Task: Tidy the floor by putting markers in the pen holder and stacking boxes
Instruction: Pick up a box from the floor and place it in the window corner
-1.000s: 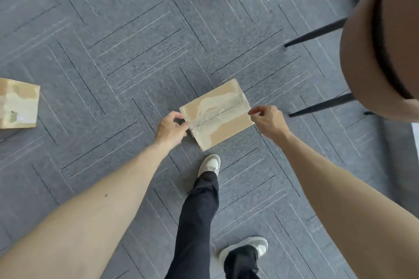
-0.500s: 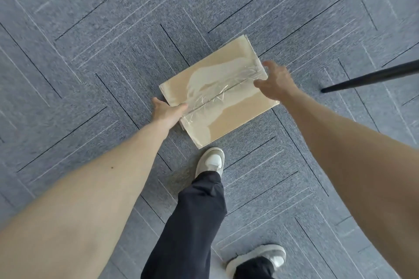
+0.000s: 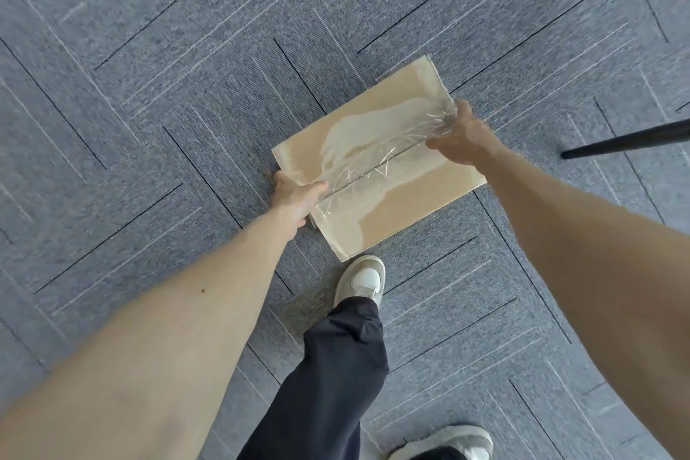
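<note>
Head view:
Box: a flat taped box (image 3: 377,161) spans the gap between both hands, held by its two short ends.
Left hand: the left hand (image 3: 297,198) clasps the near-left end, thumb on top, fingers hidden underneath.
Right hand: the right hand (image 3: 461,138) grips the far-right end at the tape seam.
Why: gripping opposite ends likely keeps it level for carrying to a stack.
Floor: grey carpet (image 3: 149,86) below; whether the box touches it is unclear.
Shoe: a shoe (image 3: 360,282) lies just nearer than the hands.
Markers, holder: not visible.
</note>
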`<action>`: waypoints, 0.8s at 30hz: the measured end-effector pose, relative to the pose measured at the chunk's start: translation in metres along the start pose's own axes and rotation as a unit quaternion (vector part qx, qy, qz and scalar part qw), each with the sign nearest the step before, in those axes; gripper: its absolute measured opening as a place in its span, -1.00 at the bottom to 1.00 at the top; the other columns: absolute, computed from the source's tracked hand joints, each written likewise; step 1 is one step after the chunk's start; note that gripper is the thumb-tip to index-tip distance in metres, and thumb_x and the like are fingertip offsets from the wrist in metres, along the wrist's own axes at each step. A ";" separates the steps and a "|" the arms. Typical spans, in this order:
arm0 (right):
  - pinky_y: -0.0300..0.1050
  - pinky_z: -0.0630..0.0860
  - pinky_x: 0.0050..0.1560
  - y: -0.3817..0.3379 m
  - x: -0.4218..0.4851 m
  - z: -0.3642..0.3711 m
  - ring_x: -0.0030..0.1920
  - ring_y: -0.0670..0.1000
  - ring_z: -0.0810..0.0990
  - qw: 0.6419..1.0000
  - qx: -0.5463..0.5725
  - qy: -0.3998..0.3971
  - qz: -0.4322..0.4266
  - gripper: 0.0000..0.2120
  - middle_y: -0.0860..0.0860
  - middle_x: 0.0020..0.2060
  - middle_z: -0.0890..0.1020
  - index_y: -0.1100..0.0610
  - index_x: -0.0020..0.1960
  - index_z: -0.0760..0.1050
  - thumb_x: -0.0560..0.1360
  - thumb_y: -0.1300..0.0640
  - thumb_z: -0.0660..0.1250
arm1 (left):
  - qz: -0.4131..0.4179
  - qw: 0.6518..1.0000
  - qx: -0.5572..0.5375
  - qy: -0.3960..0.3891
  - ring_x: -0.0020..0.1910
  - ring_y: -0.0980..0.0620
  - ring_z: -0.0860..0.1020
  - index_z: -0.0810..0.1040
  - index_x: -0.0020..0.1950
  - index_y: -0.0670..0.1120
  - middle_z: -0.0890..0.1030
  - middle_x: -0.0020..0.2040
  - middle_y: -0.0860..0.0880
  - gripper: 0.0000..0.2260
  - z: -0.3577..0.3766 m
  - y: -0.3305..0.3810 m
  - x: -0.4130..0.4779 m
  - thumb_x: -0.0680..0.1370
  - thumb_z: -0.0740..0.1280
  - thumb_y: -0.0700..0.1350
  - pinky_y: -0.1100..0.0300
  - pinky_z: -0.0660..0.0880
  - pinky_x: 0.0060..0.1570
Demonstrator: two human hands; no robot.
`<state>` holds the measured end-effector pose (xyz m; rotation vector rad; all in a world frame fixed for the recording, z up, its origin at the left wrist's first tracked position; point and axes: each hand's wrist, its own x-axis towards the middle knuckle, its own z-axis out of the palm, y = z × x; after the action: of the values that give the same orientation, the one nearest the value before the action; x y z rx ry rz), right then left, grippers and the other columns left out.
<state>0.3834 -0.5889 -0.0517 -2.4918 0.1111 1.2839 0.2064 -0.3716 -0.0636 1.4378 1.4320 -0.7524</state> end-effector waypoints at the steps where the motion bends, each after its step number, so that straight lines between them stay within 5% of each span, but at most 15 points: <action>1: 0.19 0.47 0.25 0.000 0.000 -0.001 0.22 0.30 0.49 1.000 0.004 -0.002 0.003 -0.40 0.28 0.23 0.46 0.18 0.39 0.16 0.47 0.10 0.39 | 0.004 1.000 0.002 0.004 0.22 -0.19 0.53 0.19 0.38 -0.03 0.47 0.33 -0.18 -0.39 0.000 -0.001 0.001 0.49 0.47 0.03 -0.06 0.55 0.10; 4: 0.15 0.48 0.25 0.002 -0.006 -0.003 0.21 0.26 0.49 1.000 0.000 -0.002 0.006 -0.39 0.26 0.23 0.44 0.20 0.37 0.23 0.45 0.03 0.43 | 0.020 1.000 0.002 0.016 0.30 -0.18 0.48 0.16 0.47 -0.06 0.42 0.40 -0.15 -0.32 -0.006 -0.001 -0.002 0.49 0.47 0.01 -0.14 0.45 0.30; 12: 0.19 0.47 0.29 -0.013 -0.080 -0.036 0.24 0.25 0.47 0.996 0.080 0.026 0.010 -0.27 0.26 0.29 0.38 0.23 0.42 0.20 0.41 -0.02 0.46 | 0.052 0.998 0.002 0.030 0.36 -0.17 0.45 0.12 0.53 0.05 0.39 0.46 -0.08 -0.22 -0.059 0.034 -0.070 0.45 0.51 0.03 -0.23 0.42 0.32; 18: 0.18 0.43 0.31 -0.036 -0.194 -0.100 0.28 0.24 0.44 0.987 0.145 0.072 0.022 -0.23 0.25 0.29 0.38 0.24 0.42 0.19 0.41 -0.09 0.47 | 0.131 0.989 0.035 0.061 0.18 -0.06 0.51 0.29 0.36 0.04 0.51 0.19 0.06 -0.43 -0.111 0.079 -0.185 0.46 0.49 -0.02 0.10 0.45 0.11; 24: 0.18 0.40 0.32 -0.044 -0.333 -0.177 0.29 0.26 0.42 0.974 0.189 0.121 0.013 -0.32 0.27 0.29 0.39 0.31 0.38 0.26 0.46 -0.04 0.44 | 0.210 0.973 0.064 0.069 0.12 -0.06 0.47 0.30 0.34 0.09 0.48 0.20 0.05 -0.47 -0.148 0.124 -0.322 0.46 0.48 0.03 0.11 0.41 0.06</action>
<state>0.3348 -0.6333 0.3220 -2.3037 0.4072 0.8627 0.2572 -0.3494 0.3079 1.8468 1.1365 -0.4883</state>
